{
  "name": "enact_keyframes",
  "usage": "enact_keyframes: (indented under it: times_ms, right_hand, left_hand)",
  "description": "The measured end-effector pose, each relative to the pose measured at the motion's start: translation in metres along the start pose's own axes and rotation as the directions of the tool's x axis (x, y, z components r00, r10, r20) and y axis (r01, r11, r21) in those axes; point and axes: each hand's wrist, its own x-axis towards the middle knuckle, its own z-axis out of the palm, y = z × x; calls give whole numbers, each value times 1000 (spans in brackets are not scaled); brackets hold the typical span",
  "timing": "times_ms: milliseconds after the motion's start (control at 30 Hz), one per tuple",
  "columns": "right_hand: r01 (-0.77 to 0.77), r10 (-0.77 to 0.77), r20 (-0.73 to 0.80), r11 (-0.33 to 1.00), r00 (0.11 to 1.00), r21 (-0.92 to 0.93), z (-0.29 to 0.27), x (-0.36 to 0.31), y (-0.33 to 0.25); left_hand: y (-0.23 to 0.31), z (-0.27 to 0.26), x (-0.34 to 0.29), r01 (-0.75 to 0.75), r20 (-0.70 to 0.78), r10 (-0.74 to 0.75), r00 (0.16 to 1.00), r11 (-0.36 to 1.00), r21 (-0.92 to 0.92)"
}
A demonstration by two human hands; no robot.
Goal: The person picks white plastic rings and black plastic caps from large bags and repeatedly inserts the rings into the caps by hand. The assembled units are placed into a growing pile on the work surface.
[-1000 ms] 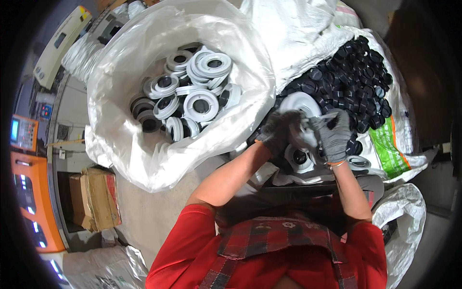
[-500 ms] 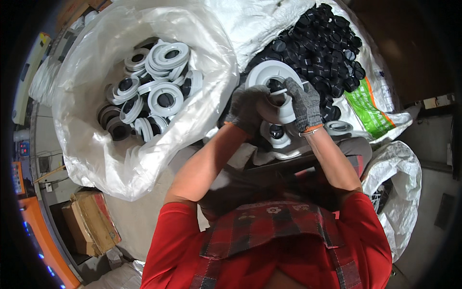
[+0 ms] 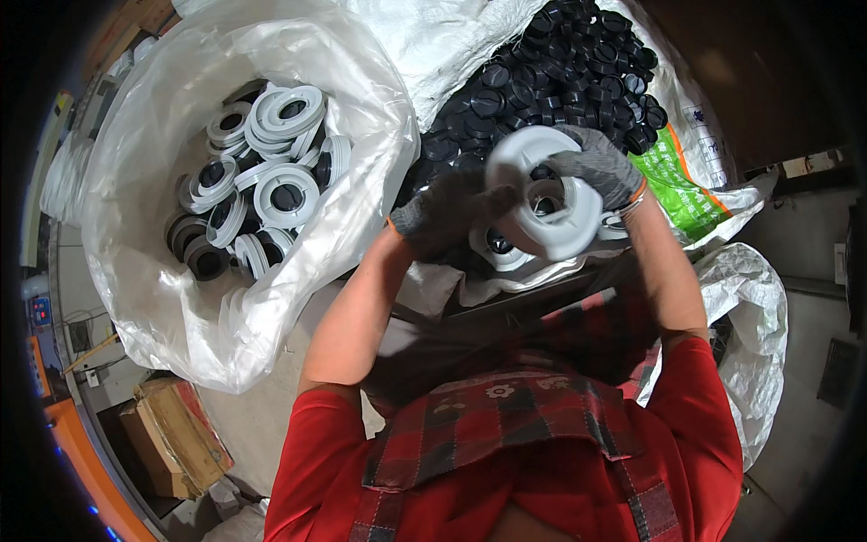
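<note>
Both my hands wear grey knitted gloves with orange cuffs. A white round plastic flange (image 3: 582,215) with an open centre is held up in front of me. My right hand (image 3: 601,167) grips its upper right rim. Beside its left edge is my left hand (image 3: 447,212), dark and smeared by motion, so its fingers and any contact are unclear. Below the flange, partly covered by it, lies another white ring part (image 3: 502,260) with a black centre. Just beyond my hands spreads a heap of black round caps (image 3: 578,95).
On the left stands a big translucent plastic bag (image 3: 122,208) holding several white ring parts (image 3: 287,196), many with black centres. A green and orange printed sack (image 3: 682,190) lies right of the caps. Another white sack (image 3: 754,316) is at the right; cardboard boxes (image 3: 181,425) sit lower left.
My left hand has shifted left and down from the flange, while my right hand has moved right and turned the flange. The whole view has shifted slightly.
</note>
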Motion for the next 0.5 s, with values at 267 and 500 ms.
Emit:
enact_keyframes:
  times_ms: [267, 500]
  right_hand:
    - [330, -47, 485, 789, 873, -518, 27, -30, -39]
    - [741, -653, 488, 174, 580, -648, 114, -62, 63]
  left_hand:
    - [-116, 16, 36, -743, 621, 424, 660, 489, 456]
    - [-52, 35, 53, -428, 473, -204, 857, 231, 874]
